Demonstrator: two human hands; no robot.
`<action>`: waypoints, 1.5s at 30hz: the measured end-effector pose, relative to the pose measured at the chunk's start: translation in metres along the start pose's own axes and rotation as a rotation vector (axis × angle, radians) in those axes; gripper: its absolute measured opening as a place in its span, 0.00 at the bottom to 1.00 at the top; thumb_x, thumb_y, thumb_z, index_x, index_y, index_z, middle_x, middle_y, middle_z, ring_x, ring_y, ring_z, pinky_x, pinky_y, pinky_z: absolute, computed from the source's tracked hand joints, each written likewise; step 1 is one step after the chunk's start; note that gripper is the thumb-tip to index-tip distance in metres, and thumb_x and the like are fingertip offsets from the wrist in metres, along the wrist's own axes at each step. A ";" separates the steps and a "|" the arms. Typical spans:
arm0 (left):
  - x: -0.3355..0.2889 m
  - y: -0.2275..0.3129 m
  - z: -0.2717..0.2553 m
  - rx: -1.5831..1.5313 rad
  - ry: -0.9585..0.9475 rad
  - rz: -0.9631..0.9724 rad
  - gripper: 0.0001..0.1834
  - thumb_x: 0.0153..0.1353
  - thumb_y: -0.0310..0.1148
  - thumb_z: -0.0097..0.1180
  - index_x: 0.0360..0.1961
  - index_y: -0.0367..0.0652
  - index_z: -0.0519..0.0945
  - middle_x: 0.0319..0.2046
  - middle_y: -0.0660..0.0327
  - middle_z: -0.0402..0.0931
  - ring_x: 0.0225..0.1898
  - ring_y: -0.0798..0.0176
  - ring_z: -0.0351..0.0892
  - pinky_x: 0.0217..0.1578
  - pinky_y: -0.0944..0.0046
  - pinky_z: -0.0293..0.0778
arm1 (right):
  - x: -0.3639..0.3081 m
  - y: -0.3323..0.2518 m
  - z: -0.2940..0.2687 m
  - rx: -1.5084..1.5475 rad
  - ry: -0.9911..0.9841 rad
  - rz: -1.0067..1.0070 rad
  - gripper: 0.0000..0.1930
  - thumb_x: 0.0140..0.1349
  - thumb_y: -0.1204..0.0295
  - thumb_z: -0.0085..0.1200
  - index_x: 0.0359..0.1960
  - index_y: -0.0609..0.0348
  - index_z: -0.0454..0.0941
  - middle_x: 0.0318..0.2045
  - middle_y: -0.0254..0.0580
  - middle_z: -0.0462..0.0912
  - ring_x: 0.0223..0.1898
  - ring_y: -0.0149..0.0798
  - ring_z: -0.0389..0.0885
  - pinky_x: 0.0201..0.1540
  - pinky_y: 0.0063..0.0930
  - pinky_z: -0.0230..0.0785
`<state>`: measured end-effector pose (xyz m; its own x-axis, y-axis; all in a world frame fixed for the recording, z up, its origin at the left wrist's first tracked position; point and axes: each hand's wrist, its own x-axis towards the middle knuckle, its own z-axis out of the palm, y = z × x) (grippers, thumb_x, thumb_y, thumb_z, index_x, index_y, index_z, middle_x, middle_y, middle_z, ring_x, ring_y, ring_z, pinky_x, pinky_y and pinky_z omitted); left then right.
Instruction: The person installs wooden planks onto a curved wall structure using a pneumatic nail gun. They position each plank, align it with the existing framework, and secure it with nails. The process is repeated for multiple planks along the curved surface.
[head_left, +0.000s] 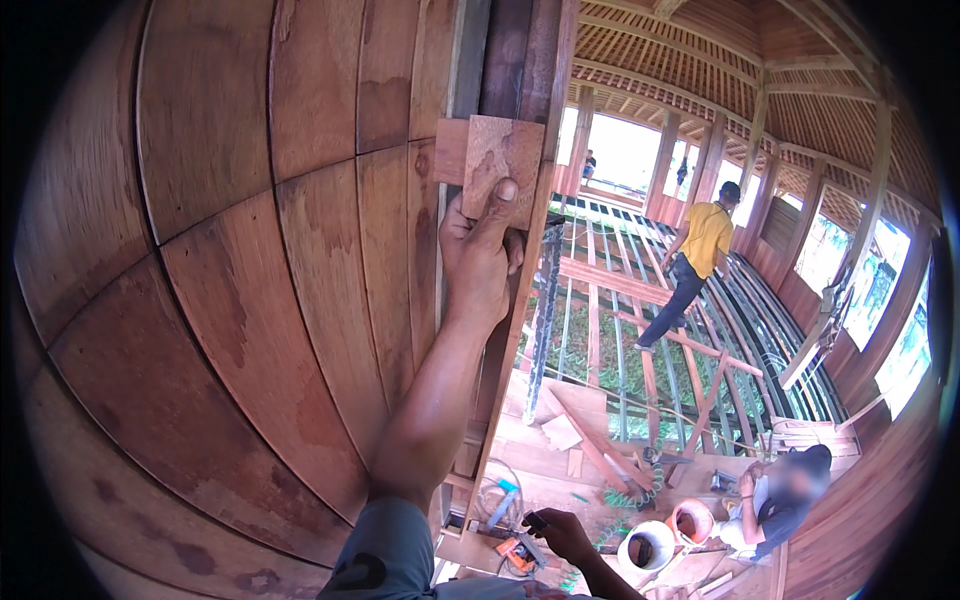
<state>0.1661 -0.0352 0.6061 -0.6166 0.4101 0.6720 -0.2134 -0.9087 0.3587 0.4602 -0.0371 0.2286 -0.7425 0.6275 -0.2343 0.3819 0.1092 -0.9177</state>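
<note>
- Wood block [508, 150]: in L hand, in front of timber post [508, 60]; flat, rectangular, broad face to cam. Long axis approx parallel to post, i.e. up-down in view, top end away from wearer, leaning a bit R.
- 2nd wood pc [452, 150]: partly behind block, sticks out L of post; rest hidden, so can't tell its long axis.
- L hand [477, 255]: clamped on block, thumb flat on front face near lower end & pointing up along it; other fingers curl behind, partly hidden.
- R hand [563, 535]: low, just R of post's line; fingers closed round small dark object [537, 522], type n/a (too small to tell).
- Orange tool [520, 553]: below R hand, R of post's line.
- Plank wall [320, 250]: L of post, rows of reddish-brown boards w/ dark joints.
- Worker in yellow top [706, 240]: well R of post, mid-stride over floor joists [790, 330].
- Crouching worker, dark top [785, 520]: far R of post, low, near 2 buckets [628, 540].
</note>
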 end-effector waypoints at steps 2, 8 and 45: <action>0.002 -0.001 0.002 -0.001 -0.007 0.001 0.12 0.65 0.39 0.67 0.39 0.44 0.79 0.26 0.67 0.81 0.13 0.79 0.67 0.12 0.75 0.56 | 0.000 0.002 0.000 0.016 -0.003 -0.078 0.12 0.70 0.73 0.53 0.49 0.65 0.84 0.39 0.40 0.88 0.38 0.31 0.83 0.45 0.27 0.77; 0.003 -0.001 0.003 0.022 0.015 0.001 0.13 0.65 0.40 0.67 0.39 0.44 0.79 0.25 0.67 0.80 0.13 0.78 0.66 0.12 0.75 0.56 | 0.005 0.002 0.003 -0.095 -0.014 -0.123 0.12 0.68 0.74 0.53 0.48 0.65 0.84 0.37 0.42 0.87 0.37 0.31 0.83 0.44 0.27 0.76; 0.033 -0.024 0.000 0.065 -0.070 -0.009 0.13 0.71 0.40 0.58 0.50 0.45 0.78 0.28 0.65 0.82 0.12 0.74 0.67 0.12 0.73 0.61 | 0.024 0.003 0.016 -0.289 -0.094 -0.173 0.18 0.72 0.57 0.53 0.42 0.61 0.84 0.34 0.46 0.87 0.37 0.46 0.87 0.43 0.36 0.76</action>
<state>0.1515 0.0003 0.6196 -0.5599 0.4246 0.7115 -0.1672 -0.8990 0.4048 0.4343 -0.0344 0.2154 -0.8519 0.5087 -0.1242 0.3765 0.4301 -0.8205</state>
